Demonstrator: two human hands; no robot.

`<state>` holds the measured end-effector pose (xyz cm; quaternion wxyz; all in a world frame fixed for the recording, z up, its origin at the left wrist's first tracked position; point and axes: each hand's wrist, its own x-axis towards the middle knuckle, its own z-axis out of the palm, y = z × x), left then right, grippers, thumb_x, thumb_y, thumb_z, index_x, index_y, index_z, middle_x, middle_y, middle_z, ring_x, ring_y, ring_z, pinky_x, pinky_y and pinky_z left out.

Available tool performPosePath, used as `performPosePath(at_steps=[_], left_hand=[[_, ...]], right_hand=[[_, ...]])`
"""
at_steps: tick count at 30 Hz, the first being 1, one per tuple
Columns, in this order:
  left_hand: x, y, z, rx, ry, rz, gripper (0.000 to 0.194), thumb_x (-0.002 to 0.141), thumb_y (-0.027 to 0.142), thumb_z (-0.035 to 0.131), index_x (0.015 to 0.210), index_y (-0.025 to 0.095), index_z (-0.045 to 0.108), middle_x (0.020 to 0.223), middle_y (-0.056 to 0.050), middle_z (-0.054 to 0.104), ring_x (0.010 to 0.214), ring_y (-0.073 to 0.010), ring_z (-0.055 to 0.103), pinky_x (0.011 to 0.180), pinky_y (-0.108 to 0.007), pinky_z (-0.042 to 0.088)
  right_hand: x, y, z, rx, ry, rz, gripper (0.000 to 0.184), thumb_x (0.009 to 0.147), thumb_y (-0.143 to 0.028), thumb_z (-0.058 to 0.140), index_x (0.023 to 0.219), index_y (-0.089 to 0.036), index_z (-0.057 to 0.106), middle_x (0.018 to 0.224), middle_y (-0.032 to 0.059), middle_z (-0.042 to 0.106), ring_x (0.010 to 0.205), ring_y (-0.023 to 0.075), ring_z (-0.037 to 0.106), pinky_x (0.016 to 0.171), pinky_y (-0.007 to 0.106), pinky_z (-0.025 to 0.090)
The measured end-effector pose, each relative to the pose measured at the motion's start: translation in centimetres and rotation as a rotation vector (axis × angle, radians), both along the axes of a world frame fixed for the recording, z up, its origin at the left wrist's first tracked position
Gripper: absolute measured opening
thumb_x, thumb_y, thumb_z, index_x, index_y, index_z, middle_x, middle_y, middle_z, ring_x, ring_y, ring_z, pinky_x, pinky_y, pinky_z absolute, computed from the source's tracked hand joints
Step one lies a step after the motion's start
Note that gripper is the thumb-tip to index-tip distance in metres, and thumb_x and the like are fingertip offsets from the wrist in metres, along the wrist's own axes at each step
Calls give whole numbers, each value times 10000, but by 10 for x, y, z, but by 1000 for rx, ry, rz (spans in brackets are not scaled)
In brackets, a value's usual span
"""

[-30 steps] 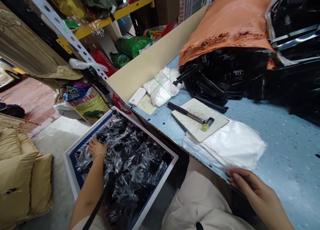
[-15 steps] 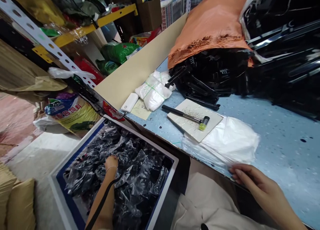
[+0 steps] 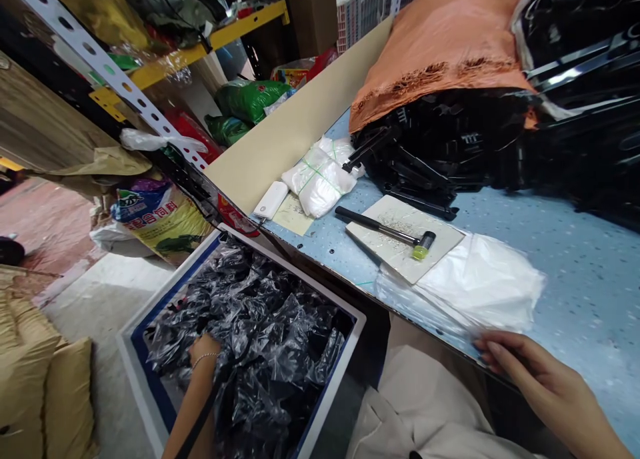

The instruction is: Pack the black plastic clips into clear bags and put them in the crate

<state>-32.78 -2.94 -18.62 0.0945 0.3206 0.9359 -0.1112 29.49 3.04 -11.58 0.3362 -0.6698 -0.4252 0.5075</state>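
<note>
My left hand (image 3: pixel 204 348), with a beaded bracelet at the wrist, reaches down into a white-rimmed blue bin (image 3: pixel 131 352). The bin holds black items in clear plastic bags (image 3: pixel 273 342); my fingers are hidden against them. My right hand (image 3: pixel 520 362) is at the table's front edge, thumb and fingers pinched on the edge of a clear plastic bag (image 3: pixel 450 309). That bag belongs to a flat stack of thin bags (image 3: pixel 493 276). Partly on the stack rests a pale board (image 3: pixel 387 222), and a black-handled hammer (image 3: pixel 395 232) with a yellow-green face lies across the board.
An orange woven sack (image 3: pixel 450 39) spills black plastic parts (image 3: pixel 425 169) onto the blue speckled table (image 3: pixel 580 259). Tied white bag bundles (image 3: pixel 320 179) and a white device (image 3: pixel 271 200) lie by the beige side panel (image 3: pixel 300 119). Tan sacks (image 3: pixel 65 386) stand on the floor at left.
My left hand has shifted left and closer to me over the bagged items. The right hand keeps its pinch at the bag's edge. The whole view has swung slightly left.
</note>
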Motion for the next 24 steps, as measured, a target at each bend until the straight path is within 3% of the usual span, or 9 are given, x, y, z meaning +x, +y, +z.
performPosePath(at_steps=[4,6,8,10,14,17,20,24], left_hand=[[5,62,-29,91,-52,-30,656,818,440,594,1346,93,417,1359,-227,477,1221,-321,516,929,-384,451],[5,92,-40,133,-67,-30,843,776,536,603,1414,71,309,1428,-287,366,1255,-371,477,917,-422,460],[6,113,-46,152,-100,-38,860,735,552,645,1385,65,361,1386,-291,415,1199,-379,525,885,-427,479],[9,124,-50,155,-137,-59,679,735,474,692,1263,89,508,1262,-230,546,1101,-330,595,864,-394,491],[19,120,-55,182,-135,-79,333,865,364,604,1111,141,589,1150,-99,611,1001,-219,610,869,-415,494],[28,105,-53,244,-99,-91,287,861,307,592,1080,121,603,1151,-124,608,1037,-251,598,879,-416,478],[30,91,-39,326,-55,-113,306,820,285,600,1066,103,615,1152,-166,606,1112,-311,563,920,-416,453],[11,91,-6,408,-2,-111,352,836,288,551,1115,77,583,1178,-178,587,1196,-316,496,1002,-436,406]], right_hand=[[-2,1,4,-2,-15,-22,454,612,-625,724,897,-272,720,940,68,735,805,226,708,700,264,621],[-5,1,9,-3,-28,-49,475,584,-640,730,878,-266,726,913,69,737,788,233,714,698,269,624],[-9,3,14,-7,-36,-69,500,552,-656,734,857,-259,733,888,70,738,788,242,718,694,268,625],[-12,4,17,-3,-41,-84,514,528,-665,739,838,-255,738,876,70,738,802,248,718,688,263,625],[-11,4,14,17,-52,-82,505,553,-660,729,851,-252,735,884,62,734,814,237,710,700,256,624],[-6,0,6,11,-49,-58,486,603,-645,712,894,-255,722,891,52,731,808,222,706,712,253,622],[-1,-3,-1,1,-36,-26,449,653,-610,703,937,-262,705,922,43,729,839,215,699,740,247,614],[0,-4,-2,5,-28,-6,400,700,-571,692,957,-265,696,960,46,722,873,216,691,762,242,604]])
